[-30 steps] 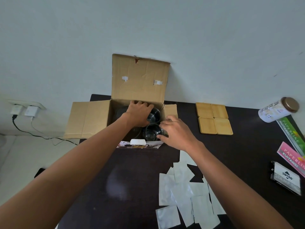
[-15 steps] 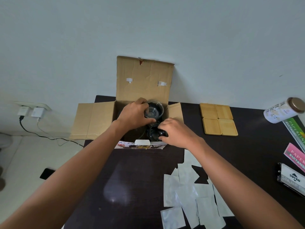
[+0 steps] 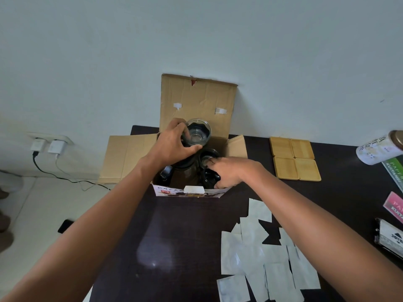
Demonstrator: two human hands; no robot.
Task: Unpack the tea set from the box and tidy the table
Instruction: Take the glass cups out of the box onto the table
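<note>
One head-worn view looks forward and down (wide-angle), close over the table (image 3: 174, 236).

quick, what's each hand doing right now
Left hand: closed on a glass cup, raised above the box.
Right hand: inside the box, gripping a second cup.

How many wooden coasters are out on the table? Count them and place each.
4 wooden coasters, in a two-by-two block right of the box: two toward the wall, two nearer the person. More may be hidden inside the box.
</note>
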